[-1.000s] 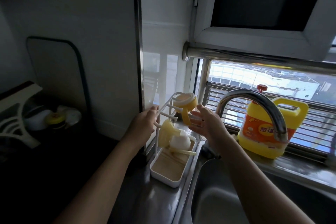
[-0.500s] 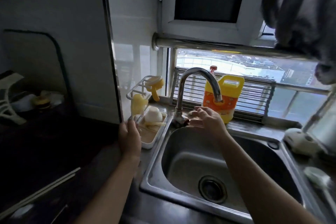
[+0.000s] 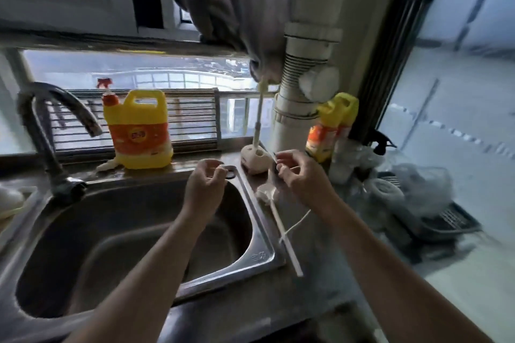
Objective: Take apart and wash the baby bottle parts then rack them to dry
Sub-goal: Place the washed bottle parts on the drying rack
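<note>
My right hand (image 3: 301, 178) hovers over the counter just right of the sink (image 3: 259, 231) and pinches a thin pale straw (image 3: 299, 220) that curves down from the fingers. My left hand (image 3: 206, 186) is over the sink's back right corner, fingers loosely curled, and I see nothing in it. A long white bottle brush (image 3: 278, 220) lies on the counter under my right hand. Only a white edge of the drying rack (image 3: 9, 200) shows at the far left; the racked bottle parts are out of view.
The tap (image 3: 44, 131) stands at the back left of the sink. A yellow detergent jug (image 3: 139, 131) sits on the sill. A white brush stand (image 3: 255, 160) and spray cans (image 3: 328, 131) stand by a white pipe (image 3: 301, 92). A grey cloth (image 3: 237, 8) hangs overhead.
The view has swung right, away from the drying rack. Both hands moved from the rack and tap to the sink's right side, and my right hand now pinches the thin straw.
</note>
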